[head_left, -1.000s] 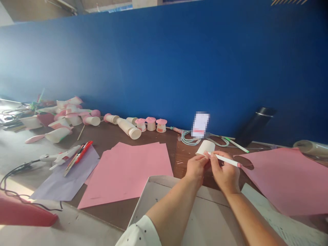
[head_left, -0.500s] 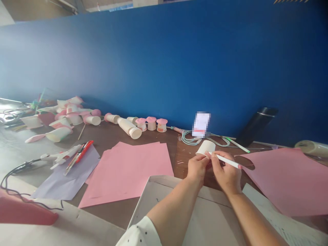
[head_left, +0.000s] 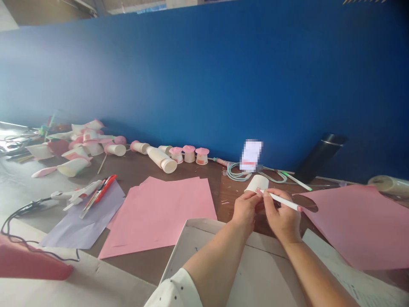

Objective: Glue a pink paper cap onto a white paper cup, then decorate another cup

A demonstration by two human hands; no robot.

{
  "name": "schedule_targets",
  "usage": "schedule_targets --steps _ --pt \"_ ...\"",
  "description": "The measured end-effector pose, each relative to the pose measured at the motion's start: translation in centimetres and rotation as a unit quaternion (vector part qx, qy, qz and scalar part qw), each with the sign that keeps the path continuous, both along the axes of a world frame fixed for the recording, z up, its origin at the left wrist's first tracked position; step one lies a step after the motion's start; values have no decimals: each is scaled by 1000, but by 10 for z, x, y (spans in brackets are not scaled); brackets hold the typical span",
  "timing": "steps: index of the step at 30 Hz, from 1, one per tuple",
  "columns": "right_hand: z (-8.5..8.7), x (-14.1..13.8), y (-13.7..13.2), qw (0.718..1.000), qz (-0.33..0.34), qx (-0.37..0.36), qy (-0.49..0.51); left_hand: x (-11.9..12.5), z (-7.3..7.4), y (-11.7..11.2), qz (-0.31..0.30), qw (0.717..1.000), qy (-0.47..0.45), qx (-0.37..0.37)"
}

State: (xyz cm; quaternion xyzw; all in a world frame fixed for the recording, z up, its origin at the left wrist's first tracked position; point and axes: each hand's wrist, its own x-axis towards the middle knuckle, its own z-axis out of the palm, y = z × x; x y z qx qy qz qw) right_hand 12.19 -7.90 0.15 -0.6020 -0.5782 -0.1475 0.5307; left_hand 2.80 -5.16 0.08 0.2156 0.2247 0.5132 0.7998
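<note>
A small white paper cup (head_left: 256,183) is tilted bottom-up above the brown table, and my left hand (head_left: 246,211) grips its lower part. Between the fingers of my right hand (head_left: 283,217) is a white marker (head_left: 284,201) with a pink end. Its tip points left at the cup's side, close to my left fingertips; whether it touches the cup I cannot tell. Both hands are closed and nearly meet. Behind them a phone (head_left: 251,156), its screen blurred out, leans against the blue partition above a coiled pale cable (head_left: 235,174).
Pink sheets (head_left: 166,213) lie left, another pink sheet (head_left: 361,226) with a cut-out lies right. A glue gun (head_left: 78,195) and red cutter (head_left: 105,189) rest on lilac paper (head_left: 76,232). Several pink-topped cups (head_left: 202,157) line the partition (head_left: 204,85). A black bottle (head_left: 319,157) stands right.
Almost nothing differs. Both hands stay in place with the cup and marker; my left fingers shift very slightly.
</note>
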Motion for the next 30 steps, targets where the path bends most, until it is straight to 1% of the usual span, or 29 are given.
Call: schedule_targets --steps 5,9,13,21,25,30 --pt "1 -1 0 1000 -3 0 8 -2 3 1 2 999 -15 -52" --pt "-1 0 0 1000 -4 -1 9 -1 -2 3 -7 999 -22 -42" --pt "0 1 0 1000 4 2 0 0 -4 3 -2 999 -28 -32" --pt "1 0 -2 1000 12 -4 1 2 -5 4 13 999 -26 -36" --pt "0 1 -2 1000 16 -1 -15 2 -4 4 10 999 -21 -40" --pt "0 0 0 999 3 11 -42 1 0 3 14 999 -21 -45"
